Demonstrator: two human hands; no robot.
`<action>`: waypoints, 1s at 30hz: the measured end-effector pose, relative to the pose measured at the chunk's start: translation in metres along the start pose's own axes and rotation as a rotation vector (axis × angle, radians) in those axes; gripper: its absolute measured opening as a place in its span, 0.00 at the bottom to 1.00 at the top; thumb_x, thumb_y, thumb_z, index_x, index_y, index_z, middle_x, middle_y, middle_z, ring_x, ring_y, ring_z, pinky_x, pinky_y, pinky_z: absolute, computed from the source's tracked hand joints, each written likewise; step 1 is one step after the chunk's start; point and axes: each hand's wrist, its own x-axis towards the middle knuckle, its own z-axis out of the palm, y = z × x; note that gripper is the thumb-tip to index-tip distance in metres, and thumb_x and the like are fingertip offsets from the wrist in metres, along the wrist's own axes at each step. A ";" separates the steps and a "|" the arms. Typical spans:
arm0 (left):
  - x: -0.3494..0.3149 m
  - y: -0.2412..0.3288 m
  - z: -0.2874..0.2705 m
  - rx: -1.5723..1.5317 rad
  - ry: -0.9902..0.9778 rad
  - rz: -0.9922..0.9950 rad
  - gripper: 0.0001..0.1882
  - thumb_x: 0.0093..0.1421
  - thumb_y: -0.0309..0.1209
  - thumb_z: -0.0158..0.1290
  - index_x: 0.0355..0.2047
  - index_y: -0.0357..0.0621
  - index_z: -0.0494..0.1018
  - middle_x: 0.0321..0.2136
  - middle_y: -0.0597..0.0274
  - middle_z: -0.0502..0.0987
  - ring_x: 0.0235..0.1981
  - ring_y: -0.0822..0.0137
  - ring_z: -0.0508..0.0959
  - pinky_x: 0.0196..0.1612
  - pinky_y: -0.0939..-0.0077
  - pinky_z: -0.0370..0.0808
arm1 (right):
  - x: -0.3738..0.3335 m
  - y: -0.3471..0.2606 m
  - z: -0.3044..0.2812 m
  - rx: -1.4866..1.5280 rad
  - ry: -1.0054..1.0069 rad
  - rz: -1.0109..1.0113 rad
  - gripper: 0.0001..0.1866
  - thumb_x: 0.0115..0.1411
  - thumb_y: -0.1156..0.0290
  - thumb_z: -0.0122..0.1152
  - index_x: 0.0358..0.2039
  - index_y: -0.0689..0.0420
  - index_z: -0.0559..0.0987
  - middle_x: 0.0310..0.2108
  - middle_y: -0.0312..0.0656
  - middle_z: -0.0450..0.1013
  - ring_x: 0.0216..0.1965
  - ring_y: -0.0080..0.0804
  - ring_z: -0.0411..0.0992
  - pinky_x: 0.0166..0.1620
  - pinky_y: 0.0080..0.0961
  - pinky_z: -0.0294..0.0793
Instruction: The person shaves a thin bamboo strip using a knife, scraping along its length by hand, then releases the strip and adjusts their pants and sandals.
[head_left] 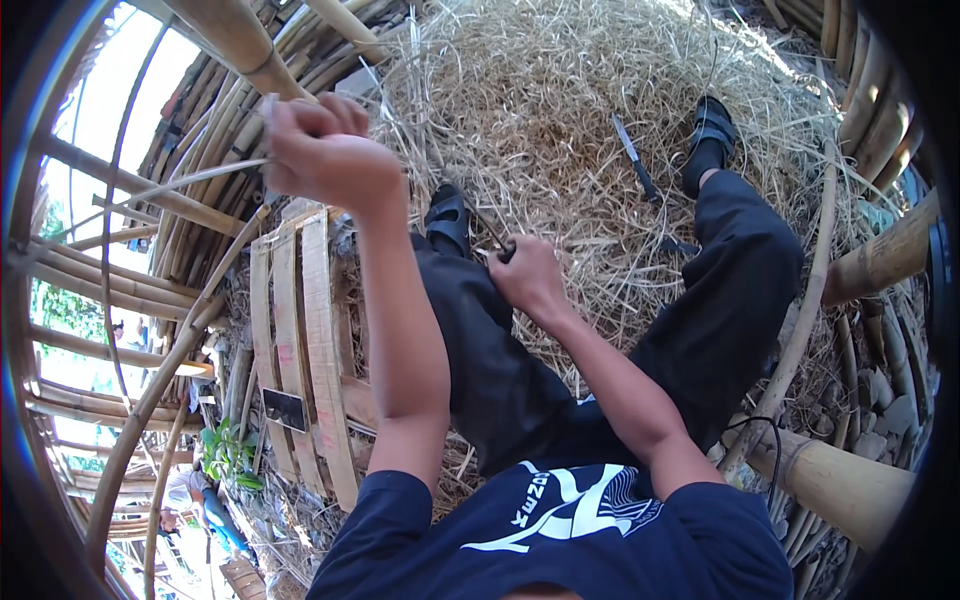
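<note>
L hand [318, 150] shut tight on thin pale bamboo strip [200, 177] | R hand [527, 275] clamped on dark knife [497, 245] by knee | risk: blade may slip & cut leg

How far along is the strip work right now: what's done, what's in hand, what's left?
Done, apparently: a deep heap of shavings covers the ground at the feet. In hand: the left hand pulls a thin bamboo strip up, while the right hand grips a dark-handled tool on the knee. Left: whole bamboo poles stacked alongside; a knife lies unused.
</note>
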 end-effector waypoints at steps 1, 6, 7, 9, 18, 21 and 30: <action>0.005 0.001 0.000 0.001 -0.002 -0.002 0.22 0.63 0.35 0.32 0.12 0.52 0.43 0.10 0.71 0.44 0.09 0.75 0.45 0.14 0.79 0.50 | -0.002 -0.007 0.000 0.041 0.006 -0.024 0.14 0.50 0.64 0.58 0.24 0.65 0.80 0.22 0.57 0.75 0.30 0.54 0.76 0.37 0.42 0.75; 0.011 0.002 -0.002 -0.130 -0.045 -0.062 0.21 0.63 0.36 0.31 0.12 0.52 0.44 0.11 0.69 0.43 0.11 0.73 0.45 0.16 0.77 0.50 | -0.009 -0.046 -0.019 0.158 0.035 -0.139 0.12 0.49 0.66 0.59 0.24 0.64 0.79 0.21 0.57 0.74 0.26 0.53 0.75 0.34 0.41 0.75; 0.011 0.004 -0.001 -0.128 -0.038 -0.064 0.21 0.63 0.36 0.31 0.12 0.52 0.44 0.11 0.68 0.43 0.12 0.72 0.45 0.16 0.77 0.50 | -0.008 -0.042 -0.017 0.157 0.027 -0.136 0.12 0.49 0.66 0.59 0.24 0.64 0.79 0.21 0.57 0.74 0.26 0.53 0.75 0.34 0.41 0.75; 0.013 0.002 -0.002 -0.162 -0.039 -0.052 0.22 0.64 0.36 0.32 0.12 0.52 0.44 0.11 0.69 0.44 0.11 0.73 0.45 0.16 0.77 0.50 | 0.001 -0.026 -0.013 0.105 0.062 -0.137 0.13 0.50 0.65 0.59 0.25 0.64 0.80 0.20 0.56 0.74 0.25 0.52 0.76 0.34 0.41 0.75; 0.008 -0.007 -0.007 -0.217 -0.218 0.029 0.27 0.69 0.38 0.39 0.10 0.47 0.53 0.08 0.70 0.51 0.08 0.77 0.53 0.14 0.80 0.50 | 0.005 0.004 0.002 0.051 -0.122 0.108 0.17 0.48 0.62 0.60 0.27 0.67 0.80 0.30 0.59 0.76 0.36 0.55 0.76 0.43 0.42 0.75; 0.006 -0.007 -0.013 -0.250 -0.343 0.117 0.27 0.69 0.43 0.44 0.13 0.46 0.58 0.10 0.71 0.50 0.09 0.77 0.51 0.14 0.81 0.51 | 0.006 0.004 0.000 -0.068 -0.105 0.058 0.17 0.48 0.63 0.61 0.28 0.67 0.80 0.29 0.59 0.76 0.36 0.53 0.76 0.43 0.40 0.75; 0.022 0.004 -0.032 -0.444 -0.498 -0.081 0.31 0.63 0.63 0.35 0.19 0.49 0.62 0.13 0.72 0.51 0.14 0.73 0.50 0.22 0.76 0.51 | 0.005 -0.006 -0.020 0.088 -0.182 0.109 0.15 0.47 0.64 0.62 0.28 0.66 0.80 0.25 0.55 0.76 0.31 0.48 0.77 0.40 0.37 0.75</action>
